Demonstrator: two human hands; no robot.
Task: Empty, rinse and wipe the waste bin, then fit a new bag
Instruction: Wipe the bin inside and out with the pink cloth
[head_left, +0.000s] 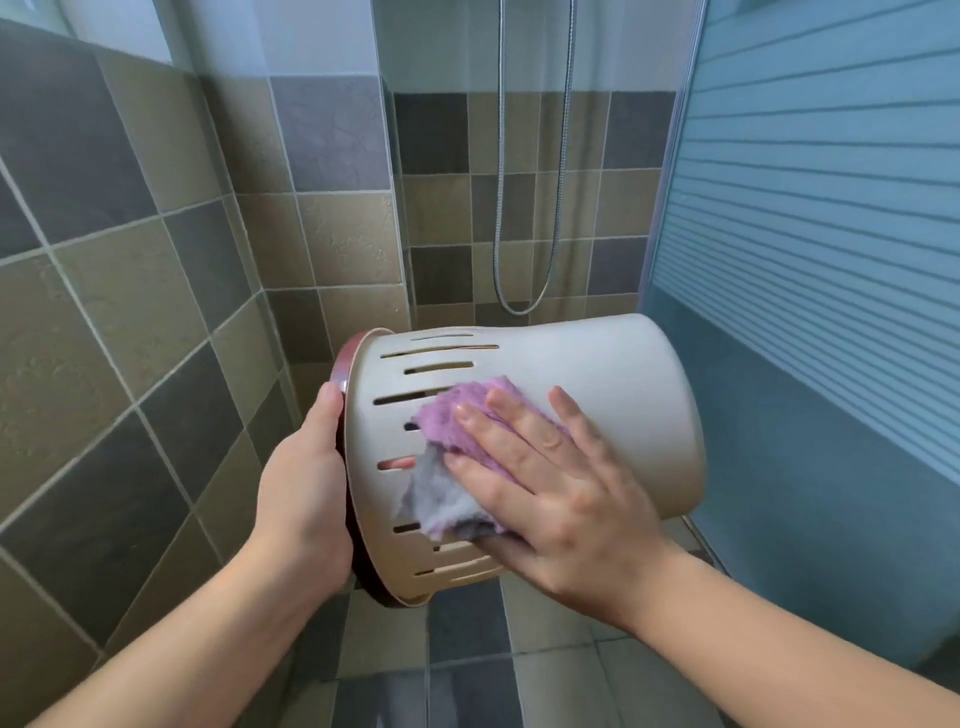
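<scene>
**Hand poses during wiping of the bin wall**

I see the beige waste bin (571, 395) held on its side in the air above the tiled floor (467, 649), its open, red-rimmed mouth turned left. My left hand (306, 483) grips that rim, thumb lying along the outside edge and fingers curled inside. My right hand (545, 467) lies flat, fingers spread and straight, pressing a purple-and-grey cloth (457, 457) against the slotted outer wall. A shower hose (524, 208) hangs behind.

A home bathroom: tiled walls (156, 322), shower hose (530, 156), glass screen (831, 208).
</scene>
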